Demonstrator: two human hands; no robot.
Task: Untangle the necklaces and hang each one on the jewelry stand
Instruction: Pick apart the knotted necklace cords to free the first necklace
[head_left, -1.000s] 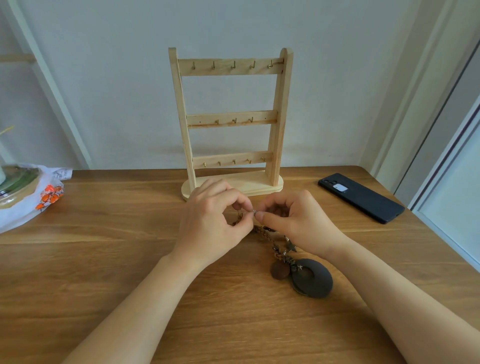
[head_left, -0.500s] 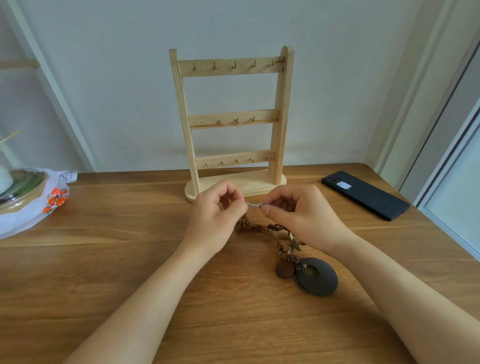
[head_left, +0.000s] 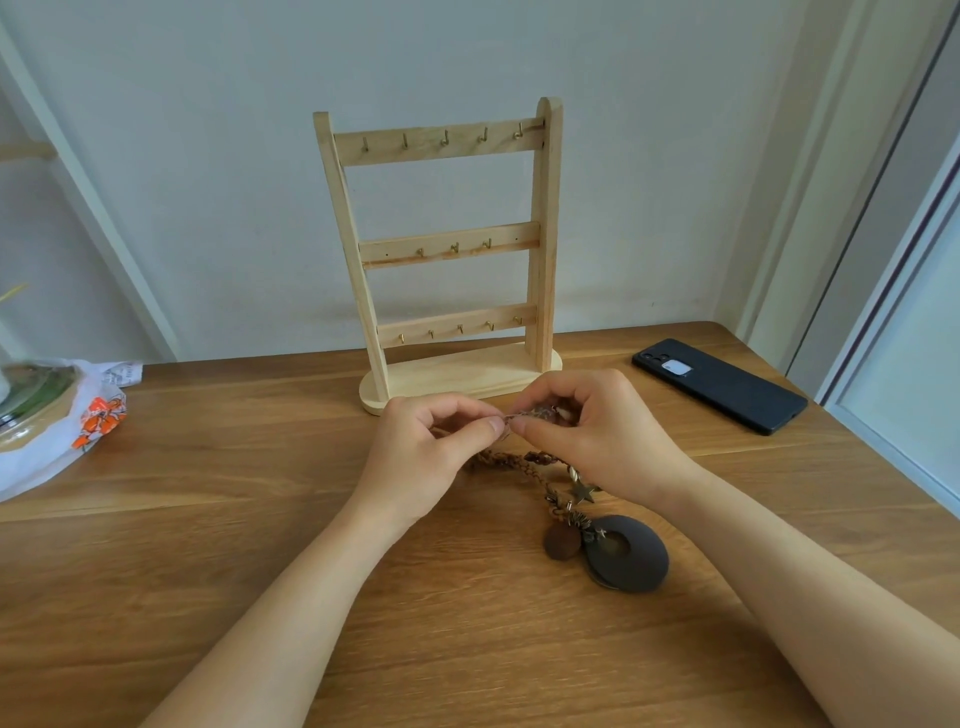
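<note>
The work looks to be near its start. Every small brass hook on the three rails of the pale wooden jewelry stand, which stands at the middle of the table's far edge, is bare, so nothing is hung yet. The braided brown cord necklaces lie as one bundle on the brown wooden table, just in front of the stand's base. Their strands are twisted together and trail toward the near right, ending at a dark round disc pendant with a small brown bead touching it. The left hand and right hand meet above the bundle, each pinching a raised end of it tightly between thumb and forefinger, the other fingers curled. Whether that end is a clasp is too small to tell. The separating and all the hanging appear still to be done.
</note>
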